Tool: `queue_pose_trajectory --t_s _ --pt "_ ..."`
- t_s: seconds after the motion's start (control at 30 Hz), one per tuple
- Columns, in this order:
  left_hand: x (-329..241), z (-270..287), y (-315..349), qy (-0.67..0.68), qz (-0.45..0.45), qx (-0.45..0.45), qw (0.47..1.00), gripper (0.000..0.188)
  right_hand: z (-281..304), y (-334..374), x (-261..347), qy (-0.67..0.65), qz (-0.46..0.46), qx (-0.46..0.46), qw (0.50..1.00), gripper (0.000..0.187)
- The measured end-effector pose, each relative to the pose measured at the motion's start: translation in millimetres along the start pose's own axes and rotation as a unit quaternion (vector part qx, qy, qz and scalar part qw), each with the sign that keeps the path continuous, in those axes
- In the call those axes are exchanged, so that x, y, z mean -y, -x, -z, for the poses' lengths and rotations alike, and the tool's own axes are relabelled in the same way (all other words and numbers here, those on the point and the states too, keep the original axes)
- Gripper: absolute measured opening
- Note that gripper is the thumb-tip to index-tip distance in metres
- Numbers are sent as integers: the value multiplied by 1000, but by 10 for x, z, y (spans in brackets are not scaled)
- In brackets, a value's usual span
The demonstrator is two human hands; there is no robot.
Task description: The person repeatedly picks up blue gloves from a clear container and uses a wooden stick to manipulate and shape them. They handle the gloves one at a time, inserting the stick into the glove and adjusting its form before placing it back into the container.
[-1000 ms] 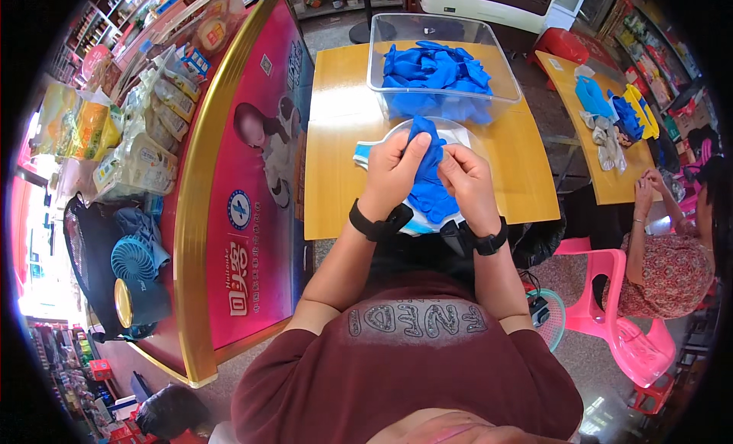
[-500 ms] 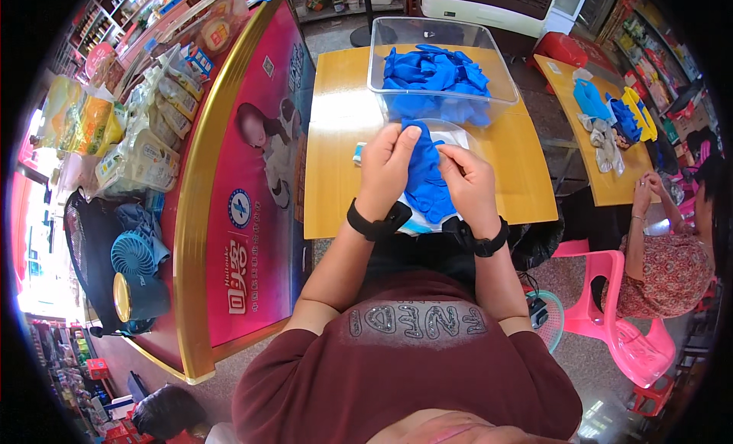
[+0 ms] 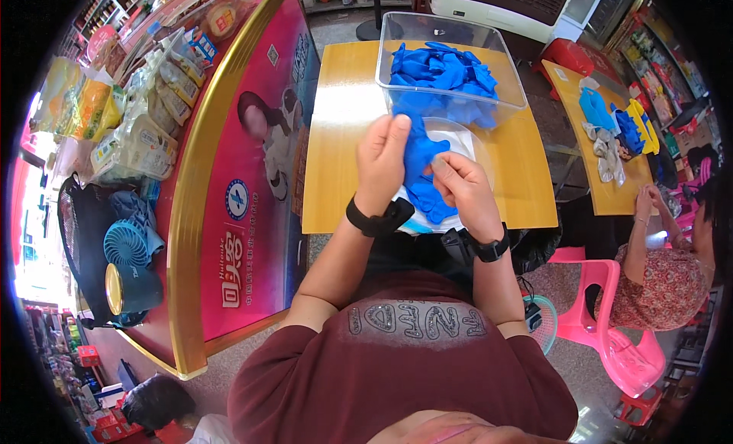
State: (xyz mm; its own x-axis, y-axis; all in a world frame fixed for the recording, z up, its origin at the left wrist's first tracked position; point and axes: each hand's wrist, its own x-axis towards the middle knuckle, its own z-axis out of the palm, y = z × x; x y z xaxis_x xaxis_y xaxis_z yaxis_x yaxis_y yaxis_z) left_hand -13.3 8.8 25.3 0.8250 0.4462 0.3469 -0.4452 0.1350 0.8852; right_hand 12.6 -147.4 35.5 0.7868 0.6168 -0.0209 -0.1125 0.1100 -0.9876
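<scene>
A limp blue glove (image 3: pixel 419 150) is stretched between my two hands above the near part of the table. My left hand (image 3: pixel 382 163) is closed on its upper left edge, thumb on top. My right hand (image 3: pixel 467 190) pinches the glove's right side lower down, with thumb and finger pressed together. One finger-like blue stub juts out just above the right fingertips. Beneath the hands, more blue material (image 3: pixel 433 206) lies over a round, clear dish (image 3: pixel 463 134) and something white; how much belongs to the held glove I cannot tell.
A clear plastic bin (image 3: pixel 513 87) heaped with blue gloves (image 3: pixel 443 70) stands at the back of the wooden table (image 3: pixel 336 138). To the left rises a pink, gold-edged counter (image 3: pixel 244 161). On the right, a person (image 3: pixel 658 276) sits near a pink chair (image 3: pixel 622 352) and second table (image 3: pixel 611 186).
My right hand has moved slightly down along the glove, and its upper part now looks narrower, with a stub sticking out to the right. The left hand keeps its grip.
</scene>
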Motion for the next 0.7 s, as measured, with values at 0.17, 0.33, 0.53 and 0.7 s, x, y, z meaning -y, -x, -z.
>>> queue_pose_trajectory --t_s 0.17,0.33,0.53,0.7 --pt "-93 7 -41 63 15 -24 998 19 -28 -21 2 -54 -38 8 998 26" --pt "-1 -31 9 63 19 4 998 12 -154 -5 -79 -157 10 -34 987 26" --pt "45 -124 107 71 -25 19 997 15 -220 37 -120 -210 37 -17 977 23" --pt "-31 -99 51 74 6 24 997 16 -188 21 -47 -118 38 -31 992 22"
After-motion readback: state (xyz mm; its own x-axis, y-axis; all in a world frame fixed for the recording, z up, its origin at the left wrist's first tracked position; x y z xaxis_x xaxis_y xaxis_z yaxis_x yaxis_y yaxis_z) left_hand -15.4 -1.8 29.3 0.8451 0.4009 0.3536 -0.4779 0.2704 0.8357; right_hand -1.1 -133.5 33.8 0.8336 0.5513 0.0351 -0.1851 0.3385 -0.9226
